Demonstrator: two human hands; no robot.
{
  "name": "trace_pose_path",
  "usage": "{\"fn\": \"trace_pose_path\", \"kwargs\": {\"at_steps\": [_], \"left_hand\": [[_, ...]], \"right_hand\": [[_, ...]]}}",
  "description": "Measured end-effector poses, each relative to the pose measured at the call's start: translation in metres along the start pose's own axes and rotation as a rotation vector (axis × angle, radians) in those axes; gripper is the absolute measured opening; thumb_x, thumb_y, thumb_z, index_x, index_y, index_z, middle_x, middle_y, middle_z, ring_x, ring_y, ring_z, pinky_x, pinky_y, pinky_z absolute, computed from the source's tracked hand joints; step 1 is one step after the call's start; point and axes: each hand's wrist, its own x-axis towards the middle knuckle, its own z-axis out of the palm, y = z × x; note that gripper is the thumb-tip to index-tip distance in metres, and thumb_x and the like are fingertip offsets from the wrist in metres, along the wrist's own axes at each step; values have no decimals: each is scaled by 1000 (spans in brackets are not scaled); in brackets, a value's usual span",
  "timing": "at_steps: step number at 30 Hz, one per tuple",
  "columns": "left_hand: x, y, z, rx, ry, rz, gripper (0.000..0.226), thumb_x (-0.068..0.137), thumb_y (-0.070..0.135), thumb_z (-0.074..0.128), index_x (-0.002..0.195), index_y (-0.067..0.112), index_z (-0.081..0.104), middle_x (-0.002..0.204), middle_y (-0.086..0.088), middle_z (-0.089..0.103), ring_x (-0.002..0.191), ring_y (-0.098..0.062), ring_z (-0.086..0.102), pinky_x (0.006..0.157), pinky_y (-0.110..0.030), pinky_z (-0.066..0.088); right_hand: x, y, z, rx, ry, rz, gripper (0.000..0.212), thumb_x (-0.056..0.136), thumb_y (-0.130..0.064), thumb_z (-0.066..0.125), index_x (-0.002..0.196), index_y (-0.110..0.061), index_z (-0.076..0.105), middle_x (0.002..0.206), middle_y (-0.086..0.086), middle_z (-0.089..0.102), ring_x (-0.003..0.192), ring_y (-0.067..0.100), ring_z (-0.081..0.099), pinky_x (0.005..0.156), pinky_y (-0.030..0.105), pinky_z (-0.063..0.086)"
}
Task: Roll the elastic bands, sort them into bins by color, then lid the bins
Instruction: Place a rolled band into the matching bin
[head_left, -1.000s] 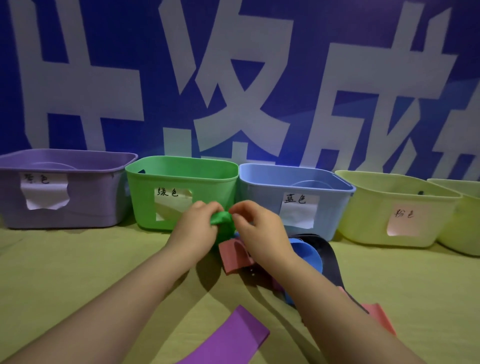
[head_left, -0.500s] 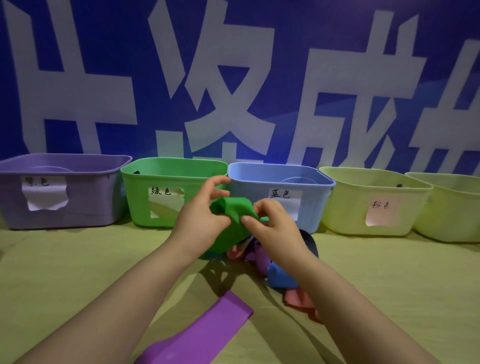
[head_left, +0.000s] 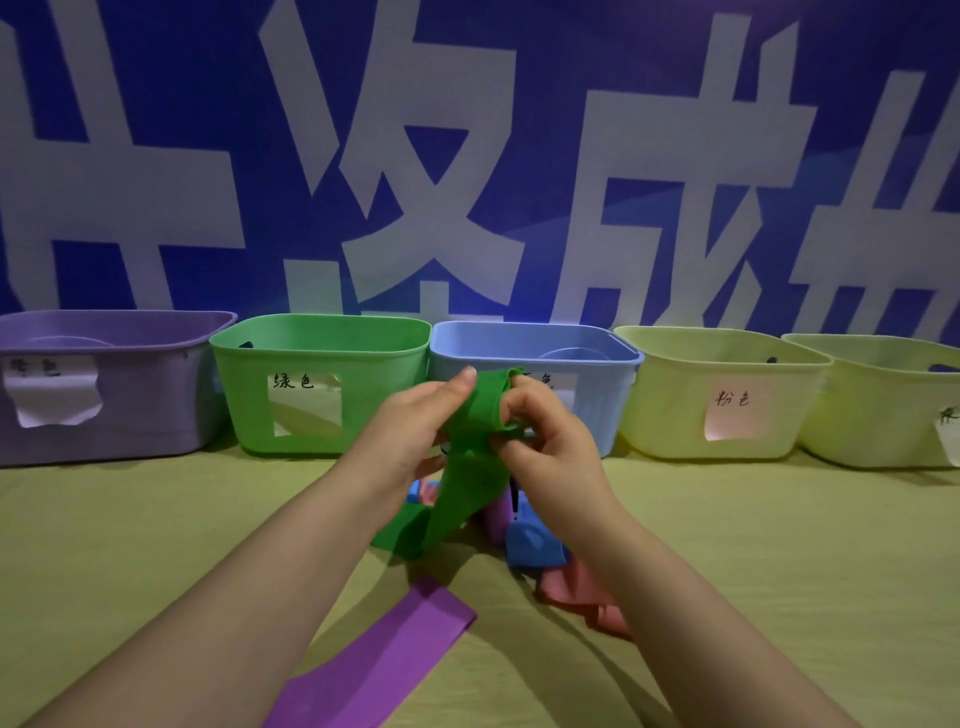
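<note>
A green elastic band (head_left: 470, 483) hangs between my two hands, lifted off the table, its lower end trailing down to the cloth. My left hand (head_left: 415, 421) pinches its upper left edge and my right hand (head_left: 545, 436) grips the upper right part, with the top partly rolled. Under my hands lie a blue band (head_left: 532, 545), a pink band (head_left: 582, 597) and a purple band (head_left: 395, 654). Behind stand a purple bin (head_left: 130, 415), a green bin (head_left: 311, 332), a blue bin (head_left: 613, 395) and two pale yellow-green bins (head_left: 670, 400).
The bins stand in a row against a blue banner wall with large white characters. Each bin has a paper label on its front. A yellow-green cloth (head_left: 130, 545) covers the table.
The green band has been raised and unfolded. It was a small bunch between my fingers; now it hangs long from both hands.
</note>
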Motion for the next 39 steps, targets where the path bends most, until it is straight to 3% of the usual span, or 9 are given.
{"fn": "trace_pose_path", "kwargs": {"at_steps": [2,5,8,11,17,25,28,32,39], "left_hand": [[0,-2,3,-87,-25,-24,23,84,38,57,90,15,63,73,-1,66,65,-16,60,68,-29,44],[3,-5,4,-119,-44,31,9,87,17,57,90,12,64,72,-3,69,59,-13,63,55,-24,51],[3,-9,0,-160,-12,160,10,85,5,57,88,12,63,79,-4,70,68,-15,66,64,-28,55],[1,-13,-2,28,-35,288,13,86,2,58,86,15,61,80,-2,68,70,-12,63,65,-23,53],[-3,-23,-1,269,-75,386,13,87,2,58,82,14,61,81,-5,67,77,-11,59,75,-27,47],[-8,-32,-5,334,-136,315,11,86,11,62,95,17,61,95,-12,70,88,-25,67,84,-48,53],[-10,-32,-2,401,-59,409,16,79,31,63,94,32,58,92,3,69,89,-17,66,82,-40,54],[-12,-28,0,342,41,525,31,84,7,64,88,35,53,66,24,58,67,3,56,70,-20,47],[-15,-27,1,349,74,585,32,79,11,66,79,43,67,77,9,69,77,-9,64,78,-31,54]], "right_hand": [[0,3,-3,22,-29,30,42,66,6,50,62,-36,54,100,-27,53,103,2,52,80,30,46],[-1,9,-4,128,-64,105,39,66,8,58,62,-31,57,107,-14,57,99,8,59,84,35,52],[0,8,-8,418,-62,252,14,65,-11,61,74,-15,51,81,-6,62,75,7,60,72,23,50],[4,8,-14,481,32,367,22,71,-31,65,86,-20,54,87,-2,62,82,14,59,75,28,46],[1,6,-9,231,-26,327,15,81,-4,66,79,-19,64,67,-3,66,66,9,62,68,26,54],[-1,4,-14,122,157,209,19,80,-5,68,75,-23,65,69,-9,67,70,5,62,71,24,53],[-3,1,-12,39,144,176,23,80,-7,70,72,-29,65,67,-14,66,71,3,62,74,26,53],[-6,-1,-9,-30,100,148,22,80,-12,70,74,-33,65,70,-14,66,74,2,63,76,27,55],[-6,-3,-9,-55,76,137,24,82,-12,68,74,-35,66,70,-14,66,73,-2,62,71,18,52]]}}
